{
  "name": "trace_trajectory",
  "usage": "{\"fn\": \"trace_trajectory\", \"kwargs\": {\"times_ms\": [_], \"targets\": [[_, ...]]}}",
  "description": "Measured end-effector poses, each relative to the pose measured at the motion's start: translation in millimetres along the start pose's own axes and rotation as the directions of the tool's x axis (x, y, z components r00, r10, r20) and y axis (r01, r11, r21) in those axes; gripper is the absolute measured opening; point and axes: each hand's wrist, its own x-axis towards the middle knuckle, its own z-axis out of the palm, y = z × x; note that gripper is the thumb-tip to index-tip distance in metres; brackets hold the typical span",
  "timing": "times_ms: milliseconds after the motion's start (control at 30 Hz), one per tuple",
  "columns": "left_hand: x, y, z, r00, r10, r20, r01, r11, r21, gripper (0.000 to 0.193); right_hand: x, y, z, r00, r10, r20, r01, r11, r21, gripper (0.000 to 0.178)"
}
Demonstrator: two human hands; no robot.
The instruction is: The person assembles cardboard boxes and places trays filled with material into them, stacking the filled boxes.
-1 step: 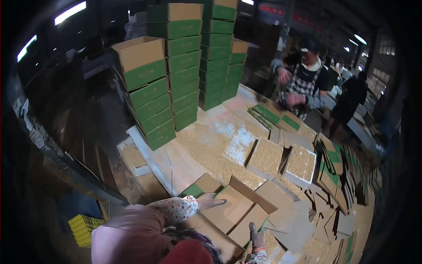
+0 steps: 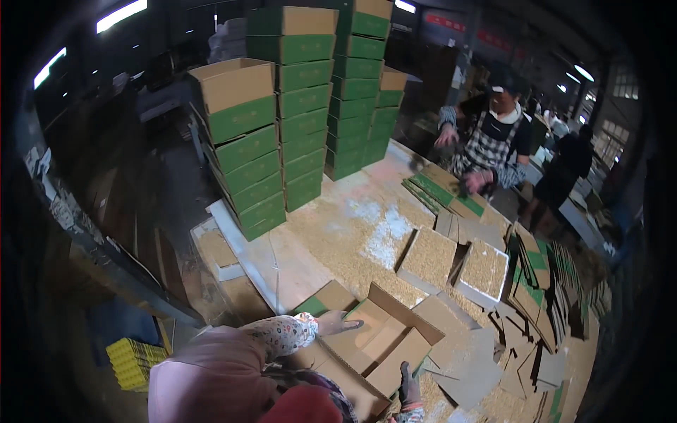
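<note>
A brown cardboard box [image 2: 384, 340] with green outer faces lies open in front of me, its inner flaps partly folded down. My left hand [image 2: 340, 323] holds its left side, one dark-tipped finger stretched along the inside. At the near right wall my right hand [image 2: 409, 389] has its thumb upright along the edge. The other fingers of that hand are mostly hidden behind the cardboard. Both hands are closed on the box. Just beyond my left hand lies a flat piece of green and brown cardboard [image 2: 326, 299].
Tall stacks of green boxes [image 2: 243, 158] stand at the far left of the table [image 2: 317, 243]. Two sawdust-topped boxes [image 2: 427, 257] and loose grey-brown cardboard sheets [image 2: 469, 366] lie to the right. Flattened boxes [image 2: 532, 282] pile beyond. A co-worker [image 2: 497, 137] stands across the table.
The co-worker's hands have moved lower, one toward the flat green cardboard. The view has shifted slightly. My hands keep their places on the box.
</note>
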Motion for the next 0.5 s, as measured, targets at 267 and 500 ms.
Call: {"fn": "trace_trajectory", "kwargs": {"times_ms": [267,500], "targets": [[-74.4,34.9,-204.7,0.857,0.148,-0.494,-0.237,0.964,-0.123,0.038,-33.3,-118.9,94.7,0.976,-0.215,-0.025,0.18,0.742,0.646,0.062],[-92.8,86.3,-594.3,-0.314,0.331,-0.89,-0.158,0.906,0.393,0.053,-51.9,-443.1,255.3,0.707,-0.657,0.261,0.085,0.445,0.891,0.064]]}}
